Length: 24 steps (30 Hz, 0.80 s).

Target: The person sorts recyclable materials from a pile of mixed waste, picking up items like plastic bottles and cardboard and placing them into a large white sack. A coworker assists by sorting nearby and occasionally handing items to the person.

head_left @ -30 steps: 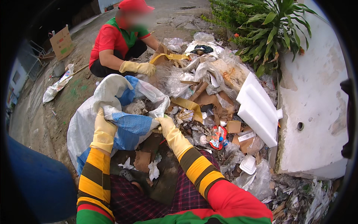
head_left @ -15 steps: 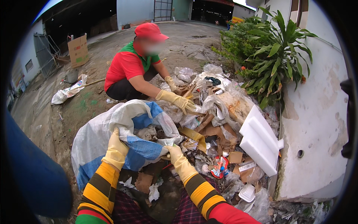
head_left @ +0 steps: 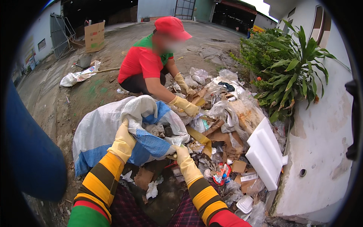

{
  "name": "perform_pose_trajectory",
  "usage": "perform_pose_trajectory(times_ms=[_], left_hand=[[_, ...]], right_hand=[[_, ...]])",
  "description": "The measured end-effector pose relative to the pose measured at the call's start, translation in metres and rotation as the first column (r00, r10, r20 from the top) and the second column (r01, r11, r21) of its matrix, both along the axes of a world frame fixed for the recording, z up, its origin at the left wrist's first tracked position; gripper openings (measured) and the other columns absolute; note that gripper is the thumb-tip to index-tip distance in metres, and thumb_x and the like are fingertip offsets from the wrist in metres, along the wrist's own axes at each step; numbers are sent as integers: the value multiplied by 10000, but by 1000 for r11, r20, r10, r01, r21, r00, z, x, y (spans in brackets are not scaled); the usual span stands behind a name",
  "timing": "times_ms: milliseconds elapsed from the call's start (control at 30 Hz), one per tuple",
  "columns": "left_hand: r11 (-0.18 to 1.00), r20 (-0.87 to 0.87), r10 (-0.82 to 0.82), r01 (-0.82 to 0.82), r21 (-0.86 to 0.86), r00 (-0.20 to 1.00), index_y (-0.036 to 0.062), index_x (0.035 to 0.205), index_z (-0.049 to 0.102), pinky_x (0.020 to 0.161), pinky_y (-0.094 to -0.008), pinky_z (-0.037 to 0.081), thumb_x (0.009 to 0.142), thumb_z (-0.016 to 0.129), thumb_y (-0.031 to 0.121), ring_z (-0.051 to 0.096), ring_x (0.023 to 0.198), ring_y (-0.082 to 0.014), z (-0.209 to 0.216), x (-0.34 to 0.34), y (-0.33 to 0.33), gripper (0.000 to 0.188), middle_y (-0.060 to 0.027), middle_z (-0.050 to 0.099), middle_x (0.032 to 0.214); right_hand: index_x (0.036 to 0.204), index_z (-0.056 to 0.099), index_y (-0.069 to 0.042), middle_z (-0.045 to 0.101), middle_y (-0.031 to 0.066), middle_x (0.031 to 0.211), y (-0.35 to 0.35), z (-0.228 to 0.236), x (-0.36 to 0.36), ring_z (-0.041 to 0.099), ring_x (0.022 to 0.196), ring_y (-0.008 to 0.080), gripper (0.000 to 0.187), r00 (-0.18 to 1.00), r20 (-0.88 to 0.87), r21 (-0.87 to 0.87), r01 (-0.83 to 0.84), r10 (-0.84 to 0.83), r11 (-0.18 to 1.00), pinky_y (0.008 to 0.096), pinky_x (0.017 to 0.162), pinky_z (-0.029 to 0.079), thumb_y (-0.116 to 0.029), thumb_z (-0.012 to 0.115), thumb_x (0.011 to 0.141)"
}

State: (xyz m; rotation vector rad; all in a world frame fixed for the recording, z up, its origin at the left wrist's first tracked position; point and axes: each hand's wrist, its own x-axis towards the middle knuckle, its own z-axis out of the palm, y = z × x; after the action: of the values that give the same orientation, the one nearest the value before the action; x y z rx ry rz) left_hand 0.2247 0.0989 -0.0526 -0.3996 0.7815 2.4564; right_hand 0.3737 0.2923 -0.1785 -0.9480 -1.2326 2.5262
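Note:
A white woven sack [head_left: 98, 126] with blue bands lies with its mouth toward the waste heap, some rubbish showing inside. My left hand [head_left: 123, 142], in a pale yellow rubber glove, is closed on the upper left part of the sack's rim. Gloved the same way, my right hand [head_left: 184, 159] grips the rim's right end, beside the heap. A flat strip of yellowish material [head_left: 200, 139] and brown cardboard [head_left: 225, 140] lie just past that hand. Across the sack, a co-worker's gloved hand [head_left: 185, 106] reaches into the heap; their other glove [head_left: 182, 84] is farther back.
White foam slabs [head_left: 264, 153] lean on the heap's right side near a stained wall [head_left: 321, 151]. A leafy plant [head_left: 291, 68] grows behind. At the left stands a large blue rounded object [head_left: 34, 147]. A cardboard box [head_left: 94, 36] and another white sack [head_left: 79, 76] are farther off.
The view has shifted, so the scene sits a little farther right. Both my hands keep their grip on the sack rim. The co-worker's nearer hand has drawn back slightly toward their body.

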Motion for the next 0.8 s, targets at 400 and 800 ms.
perform_pose_trajectory(times_ms=[400, 800], left_hand=[[997, 30, 75, -74, -39, 997, 44, 1302, 505, 963, -409, 468, 1006, 473, 360, 578, 1055, -272, -1, -12, -13, 434, -111, 582, 1219], [954, -322, -17, -81, -289, 947, 18, 1352, 459, 994, -497, 464, 988, 421, 458, 572, 1139, -355, 47, -19, -41, 572, -199, 563, 1270]], right_hand=[[1210, 530, -29, 642, 79, 904, -12, 9, -3, 574, 533, 140, 351, 983, -120, 47, -137, 142, 989, 319, 566, 570, -198, 618, 916], [1500, 250, -123, 459, 118, 1404, 52, 12, 56, 516, 1220, 279, 798, 983, -181, 150, -10, 37, 989, 489, 896, 466, -406, 678, 888]])
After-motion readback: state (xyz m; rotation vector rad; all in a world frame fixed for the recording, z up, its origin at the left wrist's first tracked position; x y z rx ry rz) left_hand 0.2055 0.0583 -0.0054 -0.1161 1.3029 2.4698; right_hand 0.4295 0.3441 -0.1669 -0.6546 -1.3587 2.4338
